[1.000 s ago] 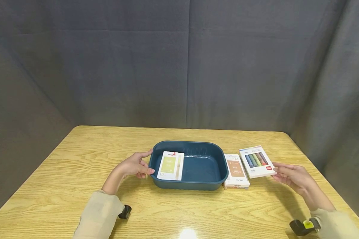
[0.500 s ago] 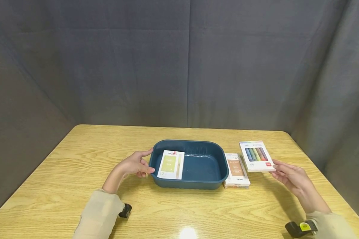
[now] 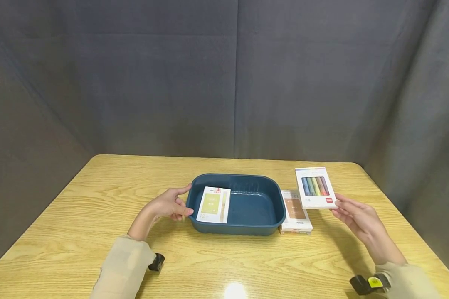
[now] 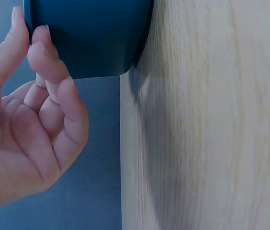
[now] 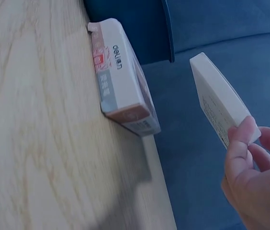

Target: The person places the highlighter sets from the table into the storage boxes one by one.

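A dark blue plastic basin [image 3: 256, 207] stands mid-table in the head view. Its left rim is pinched between thumb and index finger of my left hand [image 3: 167, 204], the other fingers curled below. Inside the basin's left half lies a white box with a green label [image 3: 210, 204]. My right hand [image 3: 361, 218] holds a white box of coloured sticks [image 3: 315, 189] by its near right corner, tilted and raised over the table. The right wrist view shows the thumb on one face of that box [image 5: 216, 96]. Its lower edge overlaps a white box with a brown label [image 3: 294, 209] in the head view.
The brown-labelled box lies against the basin's right side, seemingly on another box [image 3: 296, 233]. All stand on a wood-grain table [image 3: 217, 265]. Grey curtains [image 3: 164, 91] hang behind and at both sides of it.
My right hand has lifted the box of coloured sticks and shifted it a little to the left, turning it more upright. The left hand has stayed at the basin's rim.
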A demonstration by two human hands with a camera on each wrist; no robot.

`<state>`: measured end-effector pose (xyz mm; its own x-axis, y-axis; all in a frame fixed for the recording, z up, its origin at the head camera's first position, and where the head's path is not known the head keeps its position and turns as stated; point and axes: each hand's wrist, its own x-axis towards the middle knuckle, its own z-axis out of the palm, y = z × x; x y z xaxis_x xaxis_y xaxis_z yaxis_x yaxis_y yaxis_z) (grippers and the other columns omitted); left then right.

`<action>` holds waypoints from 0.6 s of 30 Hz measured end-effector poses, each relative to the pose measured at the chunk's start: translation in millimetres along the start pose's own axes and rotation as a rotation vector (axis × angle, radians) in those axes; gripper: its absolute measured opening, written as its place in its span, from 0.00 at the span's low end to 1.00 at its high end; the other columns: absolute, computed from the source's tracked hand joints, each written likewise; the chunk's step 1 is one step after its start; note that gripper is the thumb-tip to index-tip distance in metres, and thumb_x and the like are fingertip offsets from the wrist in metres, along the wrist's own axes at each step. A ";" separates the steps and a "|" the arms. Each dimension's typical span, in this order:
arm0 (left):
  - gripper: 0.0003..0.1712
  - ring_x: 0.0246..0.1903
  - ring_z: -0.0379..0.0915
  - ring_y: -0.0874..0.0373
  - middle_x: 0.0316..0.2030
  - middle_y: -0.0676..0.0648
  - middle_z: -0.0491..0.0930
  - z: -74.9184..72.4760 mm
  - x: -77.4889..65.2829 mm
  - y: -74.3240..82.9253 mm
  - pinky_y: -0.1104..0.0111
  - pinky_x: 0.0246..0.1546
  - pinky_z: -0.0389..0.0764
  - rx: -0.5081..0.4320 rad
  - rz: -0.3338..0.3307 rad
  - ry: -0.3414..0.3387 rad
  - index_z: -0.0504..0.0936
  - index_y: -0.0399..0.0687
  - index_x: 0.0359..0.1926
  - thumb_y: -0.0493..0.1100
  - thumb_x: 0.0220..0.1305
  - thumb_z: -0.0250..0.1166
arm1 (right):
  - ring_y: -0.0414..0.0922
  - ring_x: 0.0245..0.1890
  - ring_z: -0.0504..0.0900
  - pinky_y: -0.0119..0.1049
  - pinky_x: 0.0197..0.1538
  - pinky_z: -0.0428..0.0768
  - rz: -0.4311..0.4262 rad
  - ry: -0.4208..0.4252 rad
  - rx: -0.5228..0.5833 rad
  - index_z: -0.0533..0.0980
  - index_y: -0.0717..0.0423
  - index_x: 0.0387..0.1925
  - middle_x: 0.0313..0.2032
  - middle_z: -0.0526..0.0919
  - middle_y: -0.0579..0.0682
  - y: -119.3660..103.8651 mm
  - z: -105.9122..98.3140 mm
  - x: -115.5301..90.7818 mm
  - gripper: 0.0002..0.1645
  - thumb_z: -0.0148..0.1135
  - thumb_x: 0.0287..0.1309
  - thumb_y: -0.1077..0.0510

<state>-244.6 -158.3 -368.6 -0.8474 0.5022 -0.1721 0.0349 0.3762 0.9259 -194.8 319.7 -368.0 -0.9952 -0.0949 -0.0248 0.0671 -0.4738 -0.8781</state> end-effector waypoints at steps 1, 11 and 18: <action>0.48 0.12 0.66 0.60 0.13 0.48 0.72 0.9 0.0 0.4 0.70 0.17 0.67 0.002 0.000 0.003 0.42 0.35 0.68 0.33 0.53 0.64 | 0.43 0.31 0.80 0.32 0.37 0.77 -0.002 -0.004 0.003 0.83 0.58 0.31 0.32 0.82 0.53 0.1 0.7 -0.3 0.19 0.47 0.58 0.75; 0.49 0.12 0.64 0.60 0.12 0.48 0.71 1.7 0.5 1.9 0.71 0.17 0.65 -0.021 -0.017 0.000 0.42 0.35 0.68 0.32 0.53 0.64 | 0.45 0.34 0.80 0.34 0.39 0.77 0.010 -0.081 0.006 0.82 0.56 0.35 0.34 0.81 0.53 1.6 12.0 0.4 0.21 0.46 0.58 0.76; 0.49 0.11 0.64 0.61 0.12 0.48 0.71 1.3 0.6 1.3 0.70 0.17 0.65 -0.026 -0.012 -0.004 0.41 0.35 0.68 0.32 0.53 0.64 | 0.46 0.36 0.80 0.36 0.42 0.76 0.018 -0.125 0.011 0.81 0.54 0.38 0.37 0.80 0.54 0.4 21.2 2.8 0.21 0.45 0.59 0.75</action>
<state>-244.3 -156.5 -368.0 -0.8456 0.5011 -0.1842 0.0112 0.3615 0.9323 -196.0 300.8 -358.2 -0.9772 -0.2115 0.0203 0.0859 -0.4804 -0.8728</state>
